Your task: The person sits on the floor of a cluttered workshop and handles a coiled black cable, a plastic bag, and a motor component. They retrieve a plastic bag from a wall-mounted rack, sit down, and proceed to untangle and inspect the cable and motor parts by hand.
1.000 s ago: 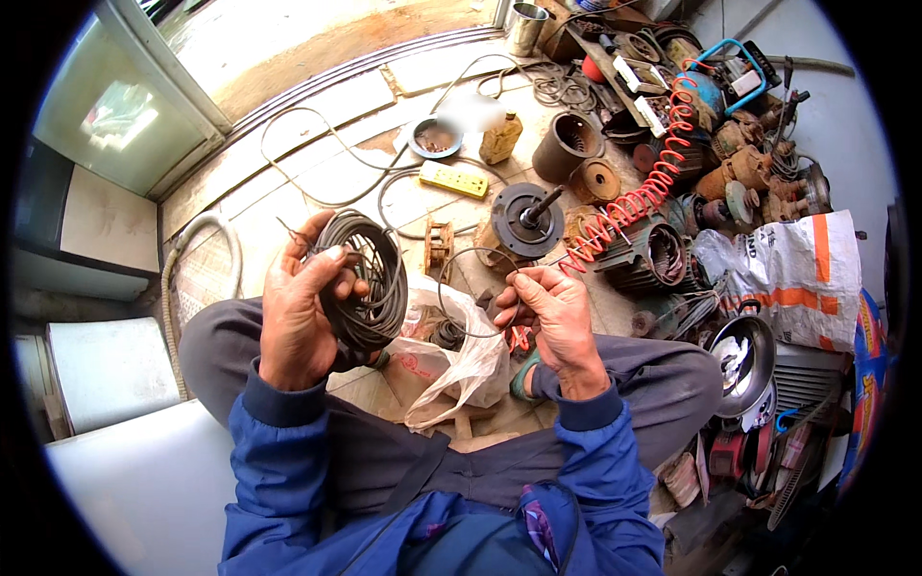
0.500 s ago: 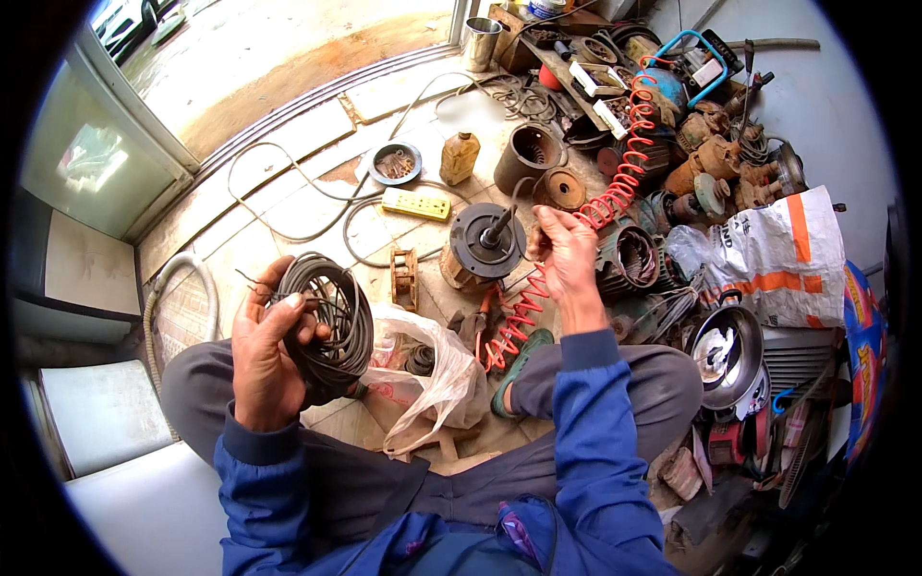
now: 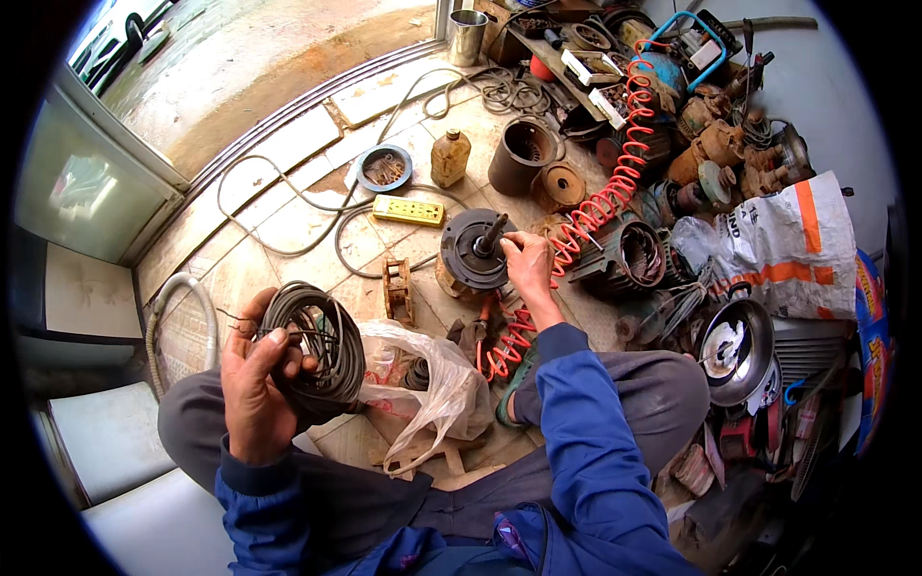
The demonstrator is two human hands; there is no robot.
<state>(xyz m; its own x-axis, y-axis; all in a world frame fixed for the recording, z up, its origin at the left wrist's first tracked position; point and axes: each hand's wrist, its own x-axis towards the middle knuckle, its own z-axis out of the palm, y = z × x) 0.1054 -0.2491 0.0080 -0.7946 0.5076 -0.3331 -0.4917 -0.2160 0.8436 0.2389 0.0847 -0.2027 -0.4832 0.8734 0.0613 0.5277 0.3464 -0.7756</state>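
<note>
My left hand (image 3: 257, 379) is wrapped round a coil of dark cable (image 3: 322, 346), held up above my left knee. The thumb lies across the loops and a thin loose end sticks out on the left. My right hand (image 3: 528, 272) is pinched at the right edge of a motor part (image 3: 473, 254) with a round dark flange and an upright shaft. Whatever its fingertips hold is too small or hidden to make out. Between my legs sits a translucent plastic bag (image 3: 447, 389) with another dark coil (image 3: 415, 374) inside.
A wooden spool (image 3: 398, 290), a yellow power strip (image 3: 408, 210), a bowl of small metal parts (image 3: 385, 168) and a brown bottle (image 3: 449, 158) stand ahead. A red coiled hose (image 3: 615, 197) runs past my right hand. Motor parts and a frying pan (image 3: 735, 350) crowd the right.
My right hand has moved left and down, to the edge of the motor flange. The dark strand beside it is no longer visible. My left hand has shifted slightly left with the coil.
</note>
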